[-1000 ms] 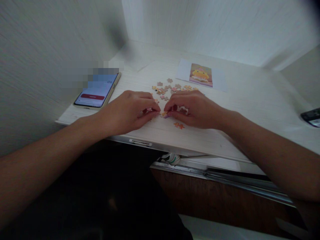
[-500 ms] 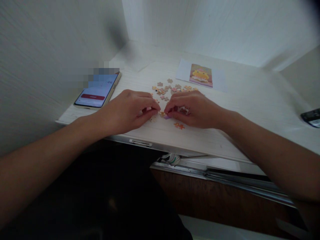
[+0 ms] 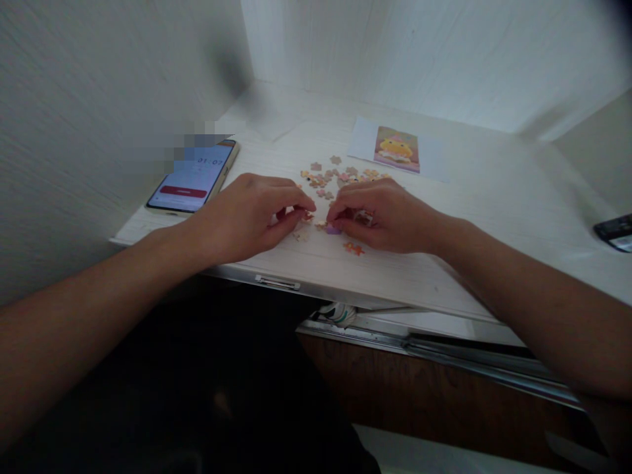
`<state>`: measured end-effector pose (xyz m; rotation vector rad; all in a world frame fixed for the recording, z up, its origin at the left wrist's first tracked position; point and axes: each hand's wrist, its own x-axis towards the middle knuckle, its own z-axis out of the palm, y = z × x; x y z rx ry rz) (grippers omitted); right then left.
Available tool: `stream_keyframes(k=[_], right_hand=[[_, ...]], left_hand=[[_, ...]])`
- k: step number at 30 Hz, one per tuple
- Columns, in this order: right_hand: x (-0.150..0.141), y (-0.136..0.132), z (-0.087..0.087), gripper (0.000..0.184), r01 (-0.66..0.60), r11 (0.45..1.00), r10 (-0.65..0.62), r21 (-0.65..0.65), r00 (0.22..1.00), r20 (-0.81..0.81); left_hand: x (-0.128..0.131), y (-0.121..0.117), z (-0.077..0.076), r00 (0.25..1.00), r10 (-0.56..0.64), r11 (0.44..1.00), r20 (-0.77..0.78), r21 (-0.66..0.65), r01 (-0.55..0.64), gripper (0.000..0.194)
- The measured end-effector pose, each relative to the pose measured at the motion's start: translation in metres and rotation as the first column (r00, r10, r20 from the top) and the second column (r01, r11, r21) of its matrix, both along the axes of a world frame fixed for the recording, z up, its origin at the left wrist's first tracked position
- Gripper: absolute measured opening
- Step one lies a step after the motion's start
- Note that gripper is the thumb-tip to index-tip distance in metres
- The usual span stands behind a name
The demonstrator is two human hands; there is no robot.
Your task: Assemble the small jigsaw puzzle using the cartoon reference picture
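Note:
The fingertips of my right hand are pinched on a purple jigsaw puzzle piece at the table surface. A small pale piece lies just left of it. My left hand hovers close by, its thumb and index finger slightly apart. An orange-brown piece shows by those fingertips, seemingly on the table and not held. Below the right hand lie orange pieces that look joined. Behind both hands several loose puzzle pieces are spread, partly hidden by the fingers.
A sheet of paper with a picture of a yellow character lies at the back. To the left, a phone shows a running timer. A dark object sits at the right edge. The table's front edge has a drawer below.
My left fingertips have parted and drawn back slightly left from the small pale piece. More of the purple piece shows under my right hand, which has barely moved.

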<state>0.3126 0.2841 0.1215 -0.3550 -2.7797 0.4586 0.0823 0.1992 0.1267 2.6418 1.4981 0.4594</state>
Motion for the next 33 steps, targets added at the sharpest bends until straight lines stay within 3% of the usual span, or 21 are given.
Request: stream_keyframes(k=[12, 21, 33], right_hand=[[0.0007, 0.0016, -0.002, 0.024, 0.021, 0.998, -0.024, 0.064, 0.999, 0.041], [0.0013, 0.0026, -0.0033, 0.027, 0.013, 0.998, -0.016, 0.062, 0.998, 0.057], [0.0003, 0.0024, -0.005, 0.023, 0.063, 0.996, -0.067, 0.067, 0.996, 0.059]], left_hand=[[-0.0087, 0.0043, 0.0026, 0.99, 0.014, 1.0, -0.142, -0.016, -0.016, 0.032], [-0.0086, 0.0033, 0.0037, 0.992, 0.009, 1.0, -0.126, -0.026, -0.012, 0.033], [-0.0089, 0.0045, -0.0002, 0.993, -0.08, 0.997, -0.086, -0.021, 0.079, 0.033]])
